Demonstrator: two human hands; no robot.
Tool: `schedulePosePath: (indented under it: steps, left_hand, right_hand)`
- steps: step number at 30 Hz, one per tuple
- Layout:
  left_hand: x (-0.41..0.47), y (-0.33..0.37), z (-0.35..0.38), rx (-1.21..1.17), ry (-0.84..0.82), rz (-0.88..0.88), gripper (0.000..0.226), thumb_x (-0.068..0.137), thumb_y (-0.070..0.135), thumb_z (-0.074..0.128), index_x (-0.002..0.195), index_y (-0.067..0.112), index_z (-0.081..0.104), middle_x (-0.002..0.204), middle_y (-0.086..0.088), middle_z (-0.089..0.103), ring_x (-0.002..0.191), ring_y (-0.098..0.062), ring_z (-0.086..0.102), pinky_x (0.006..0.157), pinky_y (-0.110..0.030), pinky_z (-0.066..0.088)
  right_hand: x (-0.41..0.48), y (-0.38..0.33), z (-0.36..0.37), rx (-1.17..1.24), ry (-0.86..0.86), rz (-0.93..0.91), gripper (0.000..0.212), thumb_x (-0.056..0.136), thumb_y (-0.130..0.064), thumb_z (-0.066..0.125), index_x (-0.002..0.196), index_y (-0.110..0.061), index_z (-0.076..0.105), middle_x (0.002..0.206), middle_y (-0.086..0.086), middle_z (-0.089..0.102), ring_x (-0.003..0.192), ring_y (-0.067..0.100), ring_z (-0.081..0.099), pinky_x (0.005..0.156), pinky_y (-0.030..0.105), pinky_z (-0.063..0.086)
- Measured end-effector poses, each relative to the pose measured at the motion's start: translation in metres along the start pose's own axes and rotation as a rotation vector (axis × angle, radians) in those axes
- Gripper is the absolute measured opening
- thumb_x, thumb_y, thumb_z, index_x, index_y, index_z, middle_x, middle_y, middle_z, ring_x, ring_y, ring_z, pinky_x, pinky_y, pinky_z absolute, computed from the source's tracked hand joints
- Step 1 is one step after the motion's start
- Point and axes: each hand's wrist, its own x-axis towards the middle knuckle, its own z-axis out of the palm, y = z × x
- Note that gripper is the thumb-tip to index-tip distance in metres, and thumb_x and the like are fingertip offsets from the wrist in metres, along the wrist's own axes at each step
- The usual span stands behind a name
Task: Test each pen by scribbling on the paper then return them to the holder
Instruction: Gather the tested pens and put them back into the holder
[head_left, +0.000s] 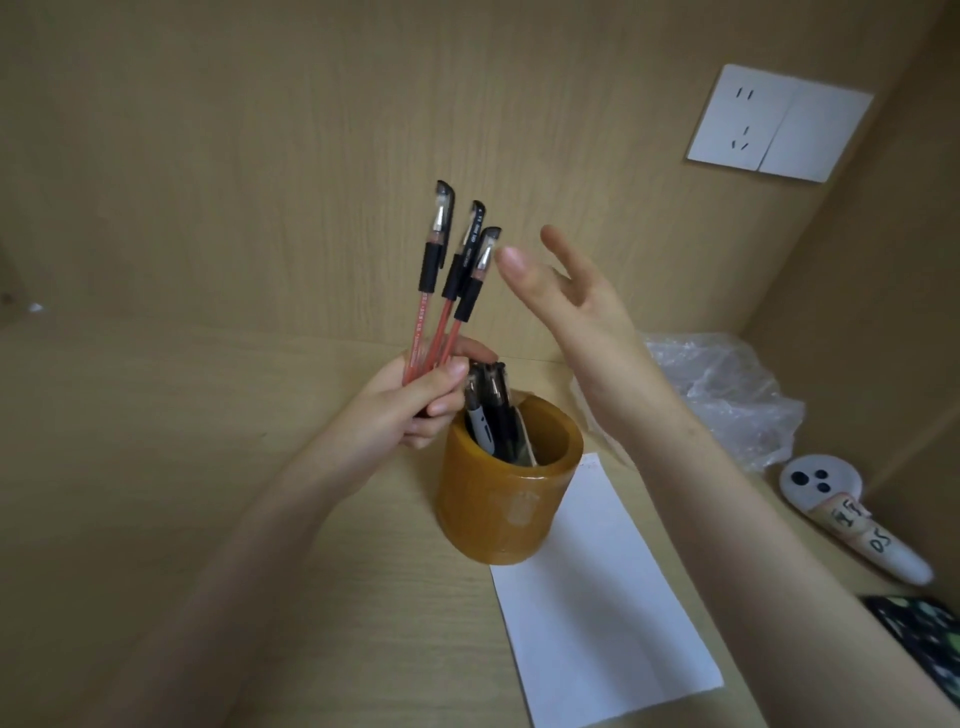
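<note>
My left hand (415, 400) grips three red-barrelled pens with black caps (447, 280) by their lower ends, caps pointing up, just above and left of the holder. The amber cylindrical pen holder (498, 514) stands on the wooden desk with two dark pens (491, 405) upright inside it. My right hand (566, 301) hovers open with straight fingers right of the raised pens, its fingertips close to the nearest cap. A white sheet of paper (597, 597) lies flat on the desk, its far corner behind the holder.
A crumpled clear plastic bag (727, 384) lies at the back right. A white handheld controller (852, 514) rests near the right wall. A dark patterned object (924, 639) sits at the right edge. A white wall socket (779, 124) is on the back panel.
</note>
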Motion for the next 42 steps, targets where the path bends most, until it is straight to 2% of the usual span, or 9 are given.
schedulePosePath:
  steps: [3,5,7,10,15,19,23,32,42]
  left_hand:
    - [0.002,0.010,0.001,0.099,-0.035,-0.028,0.018,0.085,0.032,0.049,0.094,0.017,0.054,0.051,0.010,0.037,0.041,-0.003,0.026,0.038,-0.014,0.020]
    - [0.004,0.016,0.001,0.147,-0.041,-0.014,0.022,0.085,0.032,0.050,0.099,0.016,0.054,0.052,0.009,0.038,0.041,-0.003,0.026,0.038,-0.014,0.021]
    - [0.005,0.021,0.001,0.210,-0.020,0.004,0.021,0.088,0.029,0.051,0.105,0.019,0.056,0.053,0.008,0.039,0.042,-0.004,0.028,0.039,-0.016,0.023]
    - [0.004,0.026,0.007,0.277,0.020,0.038,0.017,0.085,0.022,0.061,0.099,0.030,0.058,0.056,0.009,0.048,0.044,-0.004,0.038,0.040,-0.017,0.029]
    - [0.001,0.023,0.015,0.257,0.194,0.114,0.045,0.067,0.040,0.068,0.108,0.025,0.061,0.074,0.004,0.057,0.058,-0.006,0.055,0.040,-0.015,0.035]
    - [-0.002,0.012,0.005,0.403,0.419,0.260,0.030,0.084,0.043,0.058,0.110,0.028,0.063,0.101,0.007,0.061,0.091,-0.001,0.057,0.074,-0.014,0.045]
    - [-0.004,0.000,0.013,0.469,0.331,0.240,0.037,0.091,0.041,0.043,0.126,0.032,0.051,0.128,0.015,0.049,0.121,0.006,0.041,0.101,-0.014,0.033]
    - [0.000,-0.021,0.032,0.418,0.267,0.168,0.035,0.097,0.032,0.036,0.132,0.033,0.043,0.131,0.020,0.048,0.118,0.011,0.042,0.092,-0.003,0.033]
    - [0.004,-0.023,0.037,0.421,0.316,0.201,0.029,0.099,0.024,0.036,0.124,0.030,0.050,0.126,0.017,0.051,0.119,0.008,0.043,0.100,-0.018,0.034]
  right_hand:
    - [0.015,-0.014,0.012,0.085,-0.003,0.012,0.100,0.074,-0.041,0.076,0.151,-0.024,0.014,0.135,0.000,0.056,0.112,0.001,0.053,0.091,0.014,0.038]
    - [0.023,-0.019,0.016,0.224,0.009,0.000,0.099,0.077,-0.026,0.078,0.150,-0.019,0.013,0.115,0.005,0.067,0.099,0.015,0.068,0.102,0.036,0.045]
    - [0.027,-0.021,0.020,0.356,0.021,-0.028,0.076,0.086,-0.009,0.067,0.147,-0.014,0.022,0.086,0.002,0.069,0.072,0.016,0.070,0.094,0.043,0.052]
    - [0.028,-0.020,0.023,0.482,0.065,-0.080,0.037,0.095,0.001,0.043,0.131,-0.006,0.041,0.053,-0.006,0.051,0.050,0.008,0.054,0.067,0.032,0.055]
    - [0.029,-0.021,-0.006,0.708,0.268,-0.103,0.020,0.100,-0.002,0.037,0.117,-0.003,0.045,0.067,0.001,0.039,0.047,0.006,0.041,0.048,0.020,0.041]
    - [0.027,-0.011,-0.039,0.631,0.372,-0.191,0.035,0.096,0.003,0.036,0.125,-0.016,0.039,0.072,0.003,0.042,0.050,0.009,0.043,0.053,0.023,0.043]
    - [0.015,0.019,-0.037,0.326,0.354,-0.215,0.035,0.096,0.001,0.038,0.123,-0.020,0.043,0.077,0.002,0.045,0.054,0.011,0.047,0.058,0.028,0.045]
    - [0.009,0.026,-0.026,0.231,0.311,-0.214,0.011,0.100,-0.008,0.043,0.109,-0.014,0.045,0.072,-0.001,0.046,0.062,0.012,0.053,0.070,0.030,0.055]
    - [0.001,0.029,-0.025,0.134,0.378,-0.267,0.014,0.099,-0.004,0.038,0.098,-0.017,0.043,0.071,-0.002,0.045,0.057,0.012,0.049,0.062,0.033,0.050]
